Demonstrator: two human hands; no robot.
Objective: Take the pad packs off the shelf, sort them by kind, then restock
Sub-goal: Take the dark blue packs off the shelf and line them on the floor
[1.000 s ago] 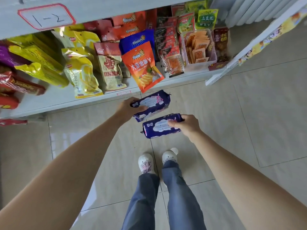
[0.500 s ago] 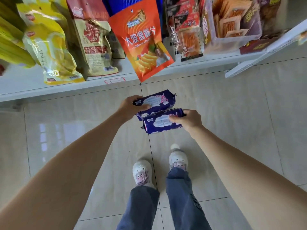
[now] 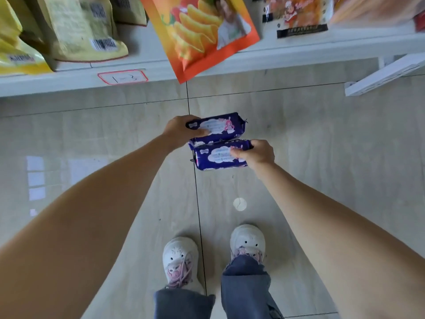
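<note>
A: Pad packs, two, both glossy dark-purple soft plastic w/ white cloud prints, pillow-shaped w/ crimped ends. Far pack [image 3: 218, 127] in left hand [image 3: 178, 132], fingers curled round its left end. Near pack [image 3: 217, 156] in right hand [image 3: 257, 154], fingers pinching its right end.

B: Touching?

A: Yes, long sides pressed together, held mid-air over the floor [image 3: 322, 146], in front of the shelf [image 3: 299, 56].

B: Shelf edge?

A: White, flat lip w/ a red-framed label [image 3: 123, 77]. Orange chip bag [image 3: 200, 31], shiny foil, hangs past the lip, well above the packs. Yellow bags [image 3: 20, 54] at left stay inside it.

B: Room?

A: Smooth pale tiles open to both sides; white shoes [image 3: 180, 261] below, apart from the packs. White bracket [image 3: 386, 74] juts out at right, well off.
</note>
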